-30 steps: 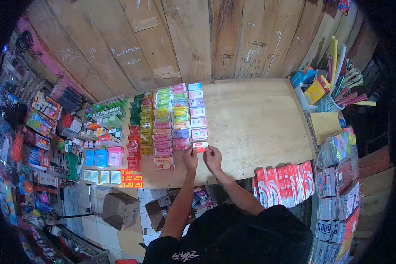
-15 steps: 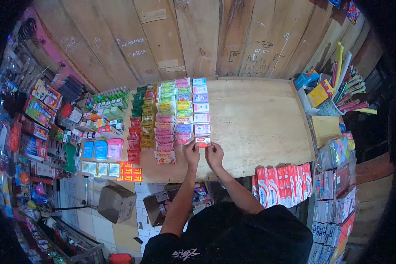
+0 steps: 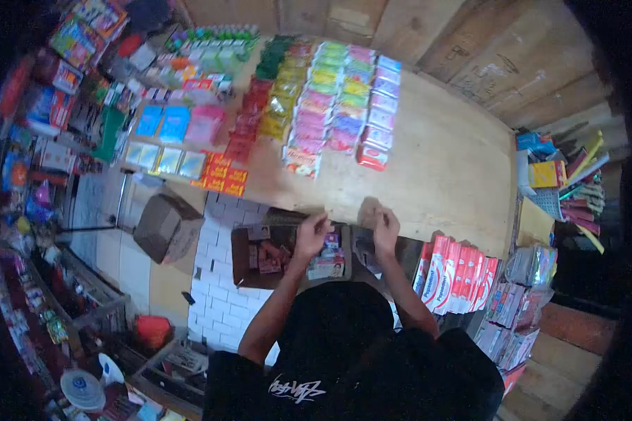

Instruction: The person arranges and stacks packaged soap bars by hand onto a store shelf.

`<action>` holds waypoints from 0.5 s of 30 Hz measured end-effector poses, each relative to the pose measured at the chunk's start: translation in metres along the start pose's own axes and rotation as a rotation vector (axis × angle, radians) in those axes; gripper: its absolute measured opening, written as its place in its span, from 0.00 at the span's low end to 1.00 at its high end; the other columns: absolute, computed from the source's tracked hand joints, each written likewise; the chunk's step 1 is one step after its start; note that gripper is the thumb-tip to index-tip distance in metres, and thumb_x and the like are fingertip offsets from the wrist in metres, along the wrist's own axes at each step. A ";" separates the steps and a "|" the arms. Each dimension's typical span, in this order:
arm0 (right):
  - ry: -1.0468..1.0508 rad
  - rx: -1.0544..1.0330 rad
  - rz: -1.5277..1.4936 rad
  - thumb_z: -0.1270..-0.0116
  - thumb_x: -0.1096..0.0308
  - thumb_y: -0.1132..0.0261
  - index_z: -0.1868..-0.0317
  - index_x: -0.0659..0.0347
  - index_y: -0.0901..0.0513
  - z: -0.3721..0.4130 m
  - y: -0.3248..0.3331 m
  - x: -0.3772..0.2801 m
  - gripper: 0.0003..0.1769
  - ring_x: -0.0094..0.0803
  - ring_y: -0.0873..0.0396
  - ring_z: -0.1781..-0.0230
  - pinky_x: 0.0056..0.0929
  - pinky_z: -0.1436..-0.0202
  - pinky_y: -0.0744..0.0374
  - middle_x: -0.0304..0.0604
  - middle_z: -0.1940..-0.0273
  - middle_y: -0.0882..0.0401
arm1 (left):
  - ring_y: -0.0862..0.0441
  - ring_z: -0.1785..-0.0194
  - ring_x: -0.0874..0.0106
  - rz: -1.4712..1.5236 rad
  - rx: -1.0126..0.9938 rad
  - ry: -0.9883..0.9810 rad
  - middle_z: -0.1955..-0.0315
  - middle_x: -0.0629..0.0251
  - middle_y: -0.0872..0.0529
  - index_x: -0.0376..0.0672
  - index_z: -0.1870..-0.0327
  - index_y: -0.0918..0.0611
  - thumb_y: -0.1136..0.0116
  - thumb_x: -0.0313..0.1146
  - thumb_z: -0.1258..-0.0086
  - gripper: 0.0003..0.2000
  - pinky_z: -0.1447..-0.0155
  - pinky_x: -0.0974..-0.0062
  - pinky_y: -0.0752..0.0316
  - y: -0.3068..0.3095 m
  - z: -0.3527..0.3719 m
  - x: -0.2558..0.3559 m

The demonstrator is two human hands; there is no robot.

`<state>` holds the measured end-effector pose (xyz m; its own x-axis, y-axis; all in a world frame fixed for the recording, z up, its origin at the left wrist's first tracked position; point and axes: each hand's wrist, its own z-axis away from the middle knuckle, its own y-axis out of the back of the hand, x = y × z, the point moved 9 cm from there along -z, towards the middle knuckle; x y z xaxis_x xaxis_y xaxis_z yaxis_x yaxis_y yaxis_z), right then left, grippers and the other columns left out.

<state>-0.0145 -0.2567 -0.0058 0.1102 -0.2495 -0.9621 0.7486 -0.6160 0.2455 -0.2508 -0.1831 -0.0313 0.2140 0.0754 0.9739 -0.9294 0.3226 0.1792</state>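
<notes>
Both hands have come back to the front edge of the wooden table, a little blurred. My left hand hovers over the open cardboard box below the table, its fingers loosely bent and apart with nothing visible in them. Near the table edge, my right hand has its fingers loosely apart and appears bare too. Beyond them, a red-and-white box lies at the near end of a column of pastel boxes. Beside it run columns of Harmony soap packets.
Red Pepsodent boxes line the table's front right. Blue packs and green-capped bottles stand at the left. An empty-looking carton rests on the lower left. A basket of colourful sticks stands at the right.
My hands have let go of the red-and-white box and drawn back toward my body. The view has tilted down and turned, showing more of the floor.
</notes>
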 end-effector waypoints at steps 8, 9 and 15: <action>-0.024 -0.621 0.271 0.30 0.64 0.38 0.55 0.65 0.18 0.158 -0.096 0.052 0.12 0.36 0.17 0.59 0.33 0.53 0.21 0.49 0.58 0.15 | 0.17 0.54 0.47 -0.280 -0.168 0.335 0.60 0.42 0.16 0.35 0.51 0.21 0.42 0.31 0.36 0.14 0.52 0.54 0.22 0.091 0.144 -0.179; 0.022 -0.672 0.300 0.30 0.63 0.38 0.54 0.65 0.18 0.169 -0.108 0.049 0.13 0.37 0.17 0.59 0.34 0.53 0.20 0.49 0.57 0.16 | 0.18 0.55 0.45 -0.561 -0.300 0.322 0.60 0.41 0.17 0.35 0.53 0.21 0.44 0.32 0.35 0.13 0.53 0.51 0.22 0.101 0.150 -0.166; 0.012 -0.934 0.506 0.33 0.68 0.37 0.50 0.65 0.19 0.189 -0.192 0.106 0.14 0.45 0.17 0.56 0.37 0.54 0.19 0.54 0.51 0.19 | 0.18 0.61 0.44 -0.541 -0.203 0.218 0.65 0.43 0.17 0.37 0.60 0.21 0.46 0.34 0.36 0.10 0.59 0.46 0.23 0.117 0.151 -0.140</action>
<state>-0.2699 -0.3064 -0.1325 0.5521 -0.3052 -0.7759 0.8183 0.3770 0.4339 -0.4349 -0.2980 -0.1255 0.7157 0.0347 0.6976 -0.6007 0.5401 0.5894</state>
